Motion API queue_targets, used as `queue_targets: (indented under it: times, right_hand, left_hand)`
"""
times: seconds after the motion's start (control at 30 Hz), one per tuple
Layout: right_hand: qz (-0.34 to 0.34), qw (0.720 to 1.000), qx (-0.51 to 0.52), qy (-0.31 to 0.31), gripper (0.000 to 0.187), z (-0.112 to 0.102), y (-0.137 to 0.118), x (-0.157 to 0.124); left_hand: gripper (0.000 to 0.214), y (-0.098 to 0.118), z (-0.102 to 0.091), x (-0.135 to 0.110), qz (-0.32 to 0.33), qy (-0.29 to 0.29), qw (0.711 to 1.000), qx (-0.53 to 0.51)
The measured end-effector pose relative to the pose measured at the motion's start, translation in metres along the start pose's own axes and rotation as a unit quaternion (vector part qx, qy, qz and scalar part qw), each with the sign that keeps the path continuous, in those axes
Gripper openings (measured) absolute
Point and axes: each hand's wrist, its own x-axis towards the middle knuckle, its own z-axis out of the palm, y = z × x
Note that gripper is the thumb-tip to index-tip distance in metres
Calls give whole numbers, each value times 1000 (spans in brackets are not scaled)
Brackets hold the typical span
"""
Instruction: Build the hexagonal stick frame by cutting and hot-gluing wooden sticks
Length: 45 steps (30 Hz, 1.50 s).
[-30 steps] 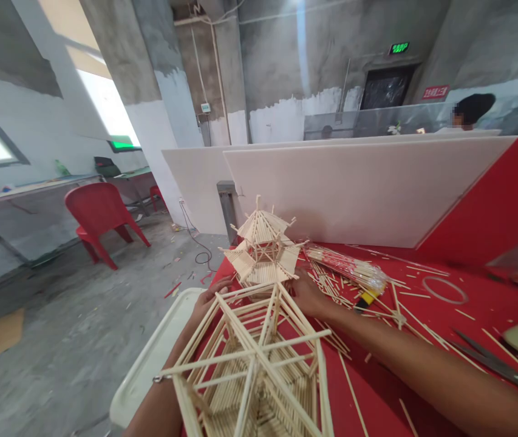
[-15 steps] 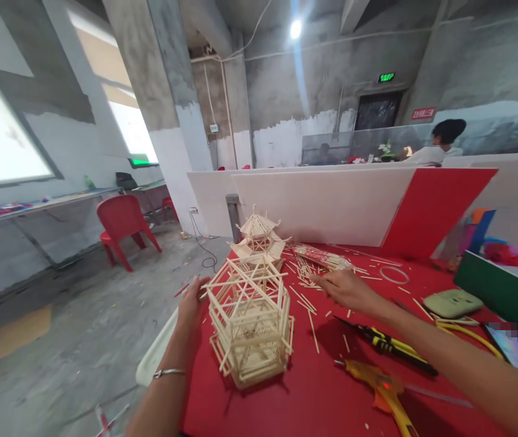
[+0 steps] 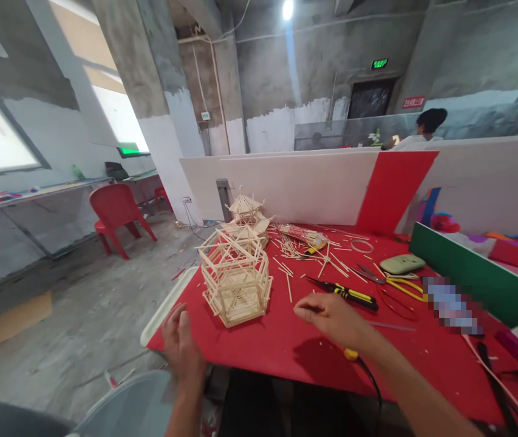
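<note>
Left hand (image 3: 183, 343) off the near-left edge of the worktop (image 3: 281, 343), fingers loosely spread, nothing visible in it; slightly blurred. Right hand (image 3: 331, 315) above the worktop, fingers bent, thumb and fingertips drawn together. Can't tell if it grips anything: palm side hidden. Yellow piece (image 3: 351, 354) with a black cord pokes out just below that hand; rest of it covered.

Stick frame (image 3: 237, 294) sits upright on the worktop's left part, between and beyond the hands, neither touching it. Stick pagoda (image 3: 245, 209) directly behind it; can't tell if the two touch. Loose sticks (image 3: 288, 247) to the right of the pagoda, next to a bagged stick bundle (image 3: 302, 235). Yellow-black handled tool (image 3: 354, 296) lies just beyond right hand, scissors (image 3: 404, 285) farther right, near a green case (image 3: 402, 263).
</note>
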Motion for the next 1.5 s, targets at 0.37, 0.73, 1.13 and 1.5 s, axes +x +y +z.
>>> queue_targets:
  times: [0.37,0.73,1.13,1.5]
  right_hand:
    - [105,964,231,78,51,103,22,-17]
    - [87,961,59,256,66,157,39,49]
    - [-8,955,21,296,59,158,45,69]
    - [-2,959,28,283,58,174,49,66]
  left_hand:
    - [61,-20,21,-50,-35,-68,997,-1]
    - [66,-35,24,-43,-73,-73,993,-53]
    - [68,-45,34,-41,-106,-103,986,-74]
    - [70,-47,34,-42,-94,-132,983,-89]
